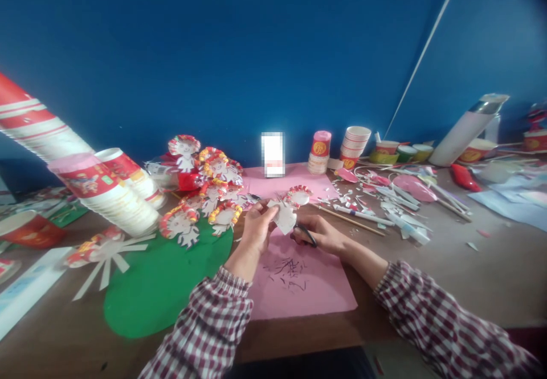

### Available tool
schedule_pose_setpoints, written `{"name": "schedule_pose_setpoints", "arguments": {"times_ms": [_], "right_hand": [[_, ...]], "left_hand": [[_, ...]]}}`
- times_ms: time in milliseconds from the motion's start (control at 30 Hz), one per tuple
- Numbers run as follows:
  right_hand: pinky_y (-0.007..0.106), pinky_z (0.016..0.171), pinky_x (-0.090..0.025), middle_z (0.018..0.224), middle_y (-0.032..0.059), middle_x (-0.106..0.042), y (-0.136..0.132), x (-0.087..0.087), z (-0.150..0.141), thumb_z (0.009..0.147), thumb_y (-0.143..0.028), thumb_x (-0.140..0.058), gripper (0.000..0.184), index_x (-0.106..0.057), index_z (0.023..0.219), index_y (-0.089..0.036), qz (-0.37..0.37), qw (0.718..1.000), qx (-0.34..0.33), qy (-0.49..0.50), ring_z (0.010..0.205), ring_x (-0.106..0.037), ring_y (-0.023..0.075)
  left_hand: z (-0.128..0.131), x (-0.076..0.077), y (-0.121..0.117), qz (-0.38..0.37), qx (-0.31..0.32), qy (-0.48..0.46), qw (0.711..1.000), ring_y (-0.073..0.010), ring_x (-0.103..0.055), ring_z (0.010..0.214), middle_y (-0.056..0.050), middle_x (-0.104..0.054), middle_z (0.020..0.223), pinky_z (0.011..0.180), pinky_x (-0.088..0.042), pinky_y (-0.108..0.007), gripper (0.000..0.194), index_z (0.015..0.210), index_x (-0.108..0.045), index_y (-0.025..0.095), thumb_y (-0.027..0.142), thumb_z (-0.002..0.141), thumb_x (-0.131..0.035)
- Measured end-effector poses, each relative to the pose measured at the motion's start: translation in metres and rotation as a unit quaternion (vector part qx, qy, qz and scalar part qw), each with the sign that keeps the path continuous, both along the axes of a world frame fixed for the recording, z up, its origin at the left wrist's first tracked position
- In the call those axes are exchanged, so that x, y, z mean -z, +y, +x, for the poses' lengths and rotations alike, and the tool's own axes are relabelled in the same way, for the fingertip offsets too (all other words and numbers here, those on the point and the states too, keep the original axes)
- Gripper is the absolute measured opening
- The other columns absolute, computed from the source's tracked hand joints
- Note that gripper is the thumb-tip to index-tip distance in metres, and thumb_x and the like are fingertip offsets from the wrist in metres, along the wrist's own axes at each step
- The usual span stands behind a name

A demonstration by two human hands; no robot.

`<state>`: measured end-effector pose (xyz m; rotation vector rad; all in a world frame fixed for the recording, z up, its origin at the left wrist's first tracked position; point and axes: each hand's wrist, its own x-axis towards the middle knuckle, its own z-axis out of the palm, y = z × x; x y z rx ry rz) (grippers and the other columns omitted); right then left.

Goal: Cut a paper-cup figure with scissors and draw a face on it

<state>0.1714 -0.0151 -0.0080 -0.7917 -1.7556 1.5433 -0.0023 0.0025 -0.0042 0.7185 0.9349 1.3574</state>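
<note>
My left hand [260, 224] pinches a white paper cutout [285, 219] with a red-and-white curled rim [299, 194] at its upper end. In my right hand [319, 234] is a pair of scissors [306, 235] with dark handles, held close against the right side of the cutout. The blades are mostly hidden, so I cannot see how far apart they are. Both hands are over a pink sheet [307, 288] with dark scribbled marks [290, 273]. Left of my left hand lies a group of paper figures [224, 216] with red and yellow curled rims.
A green sheet [154, 293] and a strip-cut paper cup [106, 253] lie at left, below leaning cup stacks [115, 191]. Two shorter cup stacks [319, 151] stand at the back. Paper scraps [354, 196], a wooden stick [354, 221] and a white bottle [465, 131] are at right.
</note>
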Motion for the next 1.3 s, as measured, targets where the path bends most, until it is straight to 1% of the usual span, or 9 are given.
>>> {"name": "schedule_pose_setpoints", "arguments": {"times_ms": [167,300,467,800,967,1033,1133,1233,1300], "right_hand": [[0.021,0.05,-0.034,0.062,-0.0007,-0.053,0.0004,0.0019,-0.0005,0.076,-0.051,-0.067,0.04,-0.056,0.076,-0.013,-0.023,0.999,0.019,0.015,0.055,-0.045,0.0091],[0.022,0.049,-0.037,0.06,-0.0005,-0.053,-0.0003,0.0033,-0.0014,0.077,-0.053,-0.065,0.041,-0.054,0.073,-0.013,-0.044,0.998,0.029,0.03,0.052,-0.045,0.0088],[0.022,0.048,-0.039,0.059,0.0005,-0.053,-0.0025,-0.0007,-0.0023,0.078,-0.054,-0.063,0.043,-0.055,0.07,-0.013,-0.036,0.998,0.042,0.018,0.053,-0.047,0.0097],[0.022,0.048,-0.036,0.061,-0.0001,-0.053,-0.001,0.0019,-0.0005,0.079,-0.051,-0.063,0.039,-0.056,0.07,-0.013,-0.031,0.999,0.027,0.01,0.053,-0.043,0.0083],[0.022,0.048,-0.034,0.059,-0.0013,-0.051,-0.0023,0.0016,-0.0011,0.08,-0.048,-0.063,0.037,-0.058,0.073,-0.012,-0.025,0.999,0.037,0.005,0.052,-0.042,0.0081],[0.021,0.048,-0.033,0.058,-0.0015,-0.051,-0.0031,0.0013,-0.0021,0.079,-0.047,-0.064,0.036,-0.06,0.077,-0.011,-0.014,0.998,0.052,-0.014,0.051,-0.041,0.0081],[0.021,0.048,-0.033,0.058,-0.0022,-0.05,-0.0034,0.002,-0.0032,0.079,-0.044,-0.064,0.032,-0.062,0.082,-0.012,0.025,0.996,0.076,-0.048,0.05,-0.041,0.008],[0.021,0.048,-0.032,0.057,-0.0028,-0.052,-0.0022,0.0031,-0.0026,0.082,-0.039,-0.061,0.026,-0.063,0.087,-0.013,0.089,0.985,0.104,-0.103,0.05,-0.042,0.0087],[0.022,0.049,-0.031,0.057,-0.0026,-0.053,-0.0015,0.0028,-0.0012,0.082,-0.034,-0.06,0.021,-0.064,0.088,-0.015,0.142,0.97,0.123,-0.156,0.05,-0.043,0.0095]], "left_hand": [[0.0009,-0.0024,-0.0014,-0.007,0.034,0.014,0.999,-0.0121,-0.059,0.066,0.0,-0.064,0.072,0.061,-0.048,-0.025,0.037,0.077,-0.058,0.015,0.025,0.052,-0.084],[0.0,-0.001,-0.0019,-0.022,0.047,0.025,0.998,-0.0104,-0.059,0.065,0.001,-0.062,0.07,0.062,-0.047,-0.023,0.036,0.074,-0.058,0.016,0.027,0.052,-0.084],[0.0014,0.001,-0.0024,-0.031,0.06,0.031,0.997,-0.0098,-0.059,0.062,0.002,-0.061,0.066,0.062,-0.047,-0.023,0.035,0.068,-0.056,0.016,0.029,0.053,-0.084],[0.0046,-0.0049,-0.0054,-0.038,0.04,0.034,0.998,-0.0099,-0.058,0.058,0.0,-0.062,0.065,0.058,-0.047,-0.022,0.036,0.068,-0.058,0.014,0.028,0.05,-0.086],[0.0035,-0.0028,-0.0052,-0.03,0.039,0.044,0.998,-0.0129,-0.063,0.065,-0.003,-0.068,0.074,0.062,-0.049,-0.025,0.041,0.083,-0.066,0.014,0.028,0.05,-0.087],[0.0032,-0.0011,-0.0053,-0.023,0.055,0.05,0.997,-0.0131,-0.063,0.065,-0.005,-0.069,0.076,0.064,-0.05,-0.025,0.041,0.085,-0.069,0.013,0.031,0.053,-0.086],[0.003,0.0007,-0.0055,-0.021,0.067,0.049,0.996,-0.0136,-0.064,0.064,-0.004,-0.069,0.073,0.064,-0.05,-0.026,0.038,0.082,-0.069,0.013,0.035,0.055,-0.084],[0.0036,-0.0002,-0.0064,-0.029,0.055,0.056,0.997,-0.0148,-0.065,0.065,-0.004,-0.068,0.071,0.064,-0.05,-0.027,0.038,0.078,-0.068,0.014,0.035,0.052,-0.085],[0.0045,-0.0022,-0.0076,-0.035,0.047,0.059,0.997,-0.0142,-0.064,0.065,-0.003,-0.067,0.069,0.064,-0.05,-0.026,0.038,0.075,-0.067,0.014,0.035,0.05,-0.086]]}}
